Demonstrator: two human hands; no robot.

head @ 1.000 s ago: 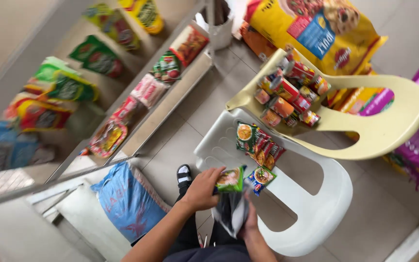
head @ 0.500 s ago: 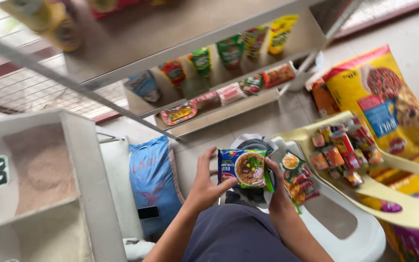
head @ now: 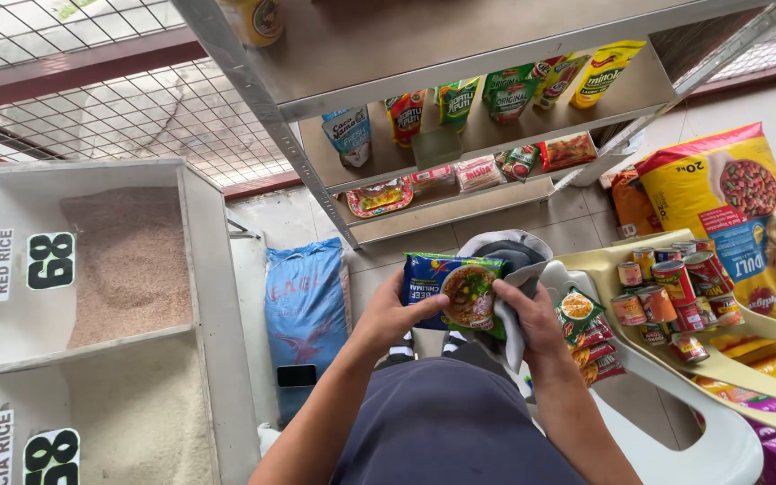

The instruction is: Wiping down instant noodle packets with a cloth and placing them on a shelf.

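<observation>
A blue and green noodle packet (head: 455, 289) is held flat in front of me by both hands. My left hand (head: 397, 314) grips its left edge. My right hand (head: 527, 316) holds its right edge together with a grey and white cloth (head: 512, 260) that drapes over the fingers. The packet hovers above the floor, in front of the lower shelves of a metal rack (head: 460, 211).
A white plastic chair (head: 711, 422) at right carries more noodle packets (head: 586, 328). A yellow chair (head: 747, 364) holds several cans (head: 671, 287). Big pet food bags (head: 747, 216) stand behind. A blue sack (head: 305, 301) leans by white rice bins (head: 92, 314). Sauce pouches (head: 487, 99) line the rack.
My view has swung up from the chairs to the rack. The packet, picked up from the white chair, is now raised and held by both hands.
</observation>
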